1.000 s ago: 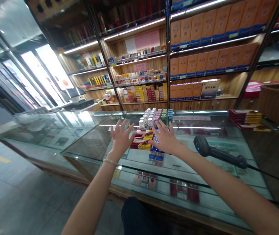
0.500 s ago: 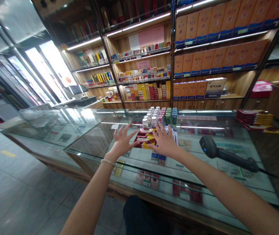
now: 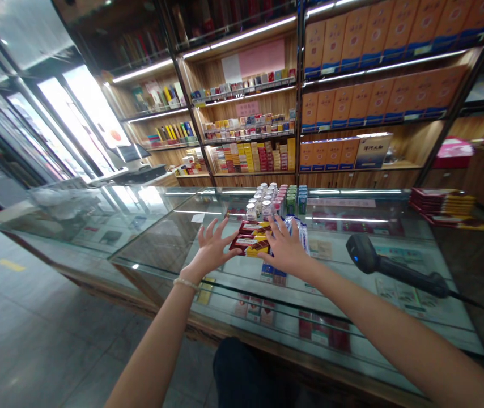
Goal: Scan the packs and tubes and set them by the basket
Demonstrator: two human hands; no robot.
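Note:
Red and yellow chocolate bar packs [image 3: 249,242] lie on the glass counter between my two hands. At their left end is my left hand [image 3: 212,250], fingers spread and thumb close to the wrappers. My right hand [image 3: 288,249] is over their right end, also spread, with its thumb beside the lower pack. Whether either thumb touches the wrappers I cannot tell. Blue and white packets [image 3: 302,233] show just past my right hand, partly hidden by it. Behind the chocolate stand rows of small white-lidded bottles [image 3: 266,208].
A black barcode scanner [image 3: 395,269] with a cable lies to the right. More red and yellow packs [image 3: 441,208] are stacked at the counter's far right. Green containers [image 3: 291,202] stand at the back. Beyond are shelves with orange boxes [image 3: 344,105]; a clear plastic bag [image 3: 61,198] sits left.
The view has shifted very slightly. Both hands stay spread in nearly the same places around the chocolate packs, which show a little more clearly now.

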